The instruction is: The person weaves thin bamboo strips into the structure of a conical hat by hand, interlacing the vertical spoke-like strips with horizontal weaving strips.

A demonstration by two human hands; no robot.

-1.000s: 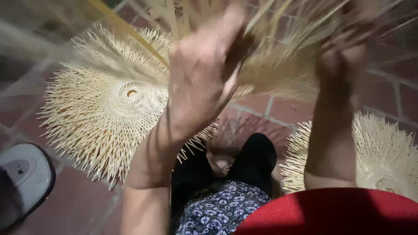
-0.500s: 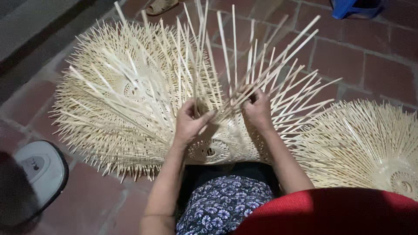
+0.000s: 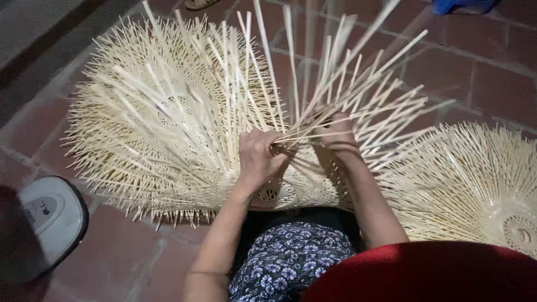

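Note:
A half-woven pale bamboo piece (image 3: 302, 193) rests against my lap, its loose strips (image 3: 341, 84) fanning up and outward. My left hand (image 3: 258, 159) is closed around a bundle of these strips near the woven rim. My right hand (image 3: 335, 137) pinches other strips just to the right, fingers curled among them. Both hands sit close together at the centre of the fan. The woven base is partly hidden by my forearms.
A stack of similar woven bamboo pieces (image 3: 151, 117) lies on the red brick floor (image 3: 112, 263) at left, another bamboo piece (image 3: 481, 184) at right. A white round object (image 3: 47, 221) sits at the lower left. A blue object (image 3: 464, 5) is at the top right.
A second ago the strips were raised close to the camera. They came down to my lap, and both hands now grip strips lower, with the strips spread wider.

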